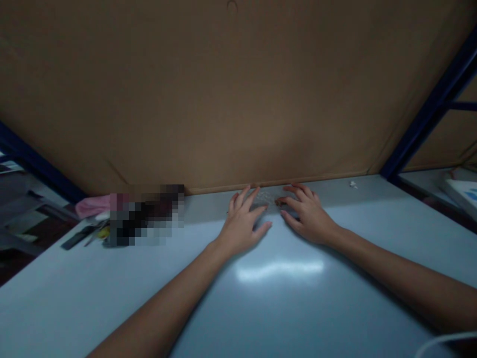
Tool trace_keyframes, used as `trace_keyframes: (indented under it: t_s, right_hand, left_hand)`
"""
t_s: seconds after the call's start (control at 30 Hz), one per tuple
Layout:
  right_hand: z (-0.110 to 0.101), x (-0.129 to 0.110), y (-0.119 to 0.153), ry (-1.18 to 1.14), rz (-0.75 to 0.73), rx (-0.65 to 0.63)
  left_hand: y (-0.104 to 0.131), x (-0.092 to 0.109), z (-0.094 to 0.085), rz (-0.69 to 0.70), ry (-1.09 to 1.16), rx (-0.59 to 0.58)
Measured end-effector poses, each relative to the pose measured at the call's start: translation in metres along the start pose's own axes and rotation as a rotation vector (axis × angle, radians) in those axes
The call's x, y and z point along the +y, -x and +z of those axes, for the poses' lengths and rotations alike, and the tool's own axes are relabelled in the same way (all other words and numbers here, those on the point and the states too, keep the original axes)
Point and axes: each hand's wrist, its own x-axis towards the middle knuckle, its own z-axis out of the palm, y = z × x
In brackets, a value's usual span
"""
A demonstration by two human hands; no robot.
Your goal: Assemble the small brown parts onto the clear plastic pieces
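Note:
Both arms reach over a pale, shiny table (283,308) toward its back edge. My left hand (244,219) has its fingers spread, thumb pointing right. Facing it, my right hand (305,211) is also open, its fingers apart and slightly bent. Between the two sets of fingertips lies a small, clear, crinkled piece that looks like plastic (265,197). A tiny brownish bit (278,203) shows at my right fingertips; its kind is too small to tell. Neither hand visibly grips anything.
A brown board (231,99) rises behind the table, between blue frame posts (421,114). On the left lie a pink cloth (93,206), a dark flat object (78,237), a yellow item (104,232) and a blurred-out patch. A small white scrap (353,184) sits back right. A white cable (447,338) curves at bottom right.

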Motion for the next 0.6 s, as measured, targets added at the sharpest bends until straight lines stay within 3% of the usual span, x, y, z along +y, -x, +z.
trace_keyframes:
  t_s: [0.6]
  right_hand:
    - [0.01,0.012,-0.002,-0.101,-0.041,0.065]
  left_hand:
    - [0.002,-0.001,0.003,0.017,0.086,0.057]
